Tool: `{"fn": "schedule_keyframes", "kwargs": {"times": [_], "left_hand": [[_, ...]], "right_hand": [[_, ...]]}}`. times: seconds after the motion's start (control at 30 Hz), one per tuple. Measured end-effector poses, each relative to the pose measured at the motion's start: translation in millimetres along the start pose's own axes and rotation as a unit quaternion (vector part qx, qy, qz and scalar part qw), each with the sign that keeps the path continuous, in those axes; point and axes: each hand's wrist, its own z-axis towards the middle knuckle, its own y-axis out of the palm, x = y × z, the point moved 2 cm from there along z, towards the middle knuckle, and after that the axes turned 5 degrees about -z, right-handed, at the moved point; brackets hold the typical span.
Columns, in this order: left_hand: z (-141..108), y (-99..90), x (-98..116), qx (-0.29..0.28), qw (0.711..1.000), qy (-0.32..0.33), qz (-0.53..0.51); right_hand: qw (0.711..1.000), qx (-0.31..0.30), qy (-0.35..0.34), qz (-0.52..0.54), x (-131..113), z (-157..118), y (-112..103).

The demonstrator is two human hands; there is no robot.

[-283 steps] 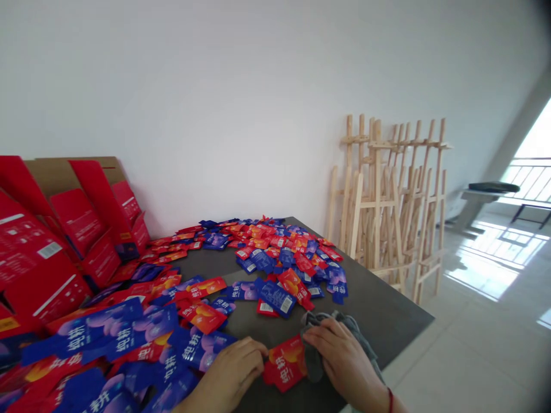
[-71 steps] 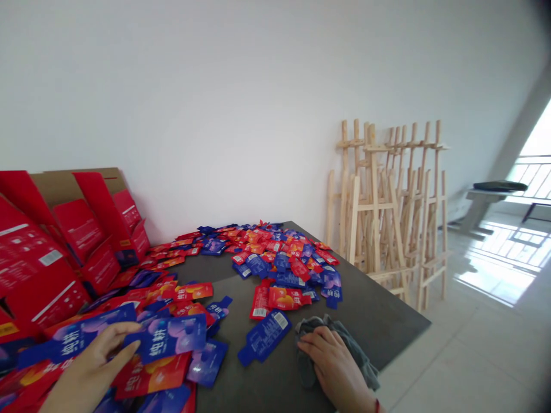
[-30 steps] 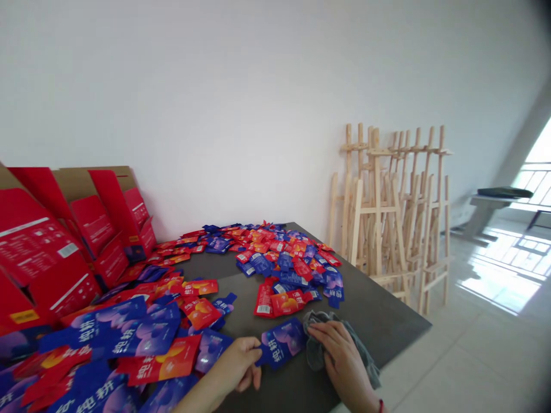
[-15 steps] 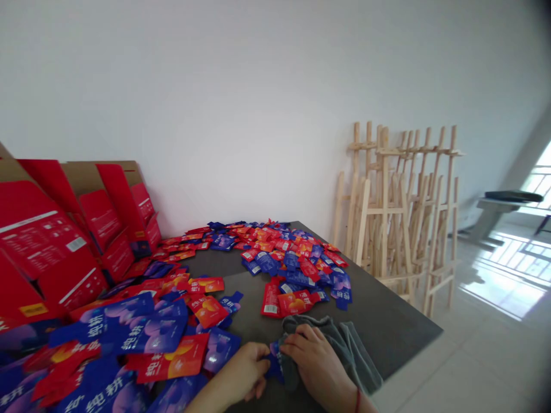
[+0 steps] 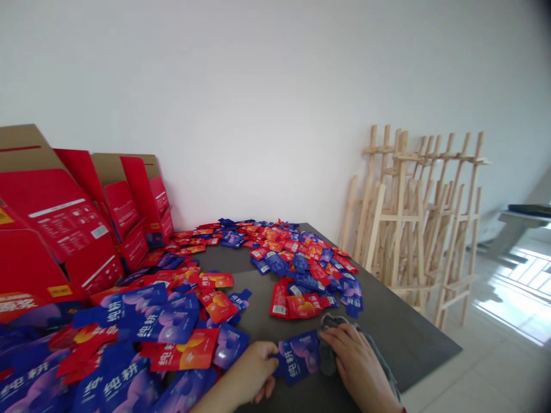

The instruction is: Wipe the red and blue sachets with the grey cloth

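A blue pouch [image 5: 300, 357] with white lettering lies flat on the dark table, front side up. My left hand [image 5: 257, 370] pinches its left end between thumb and fingers. Over the pouch's right edge sits a grey-green cloth [image 5: 328, 355], bunched up, and my right hand [image 5: 353, 357] rests on it with fingers curled over and pressing down. Part of the cloth is hidden under that hand and forearm. Just left of my left hand, a loose heap of blue and red pouches [image 5: 185, 350] spreads over the table.
Open red cartons [image 5: 86, 229] line the left side. A second pile of red and blue pouches [image 5: 301, 258] covers the far part of the dark table [image 5: 413, 327], whose right edge drops to a tiled floor. Wooden easels [image 5: 400, 218] lean near the white wall.
The cloth and my right hand have slid right across the pouch, so more of its printed front shows. My left hand keeps its pinch. The view has turned slightly left.
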Motion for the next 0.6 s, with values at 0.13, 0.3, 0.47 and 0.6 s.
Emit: {"fn": "schedule_keyframes", "kwargs": {"times": [0.13,0.3,0.47,0.6], "left_hand": [[2,-1.1,-2,0.004,1.000,-0.003,-0.005],[0,-4.1,0,-0.014,1.000,-0.004,0.011],[-2,-4.4,1,-0.021,1.000,-0.003,0.008],[-3,-4.9,1,-0.024,1.000,-0.003,0.009]], "right_hand": [[0.988,0.009,-0.155,0.016,-30,-2,-5],[0.974,0.007,-0.220,0.047,-48,-5,-7],[0.984,-0.035,-0.159,0.078,-32,-8,-12],[0.988,-0.051,-0.126,0.078,-19,-12,-13]]}}
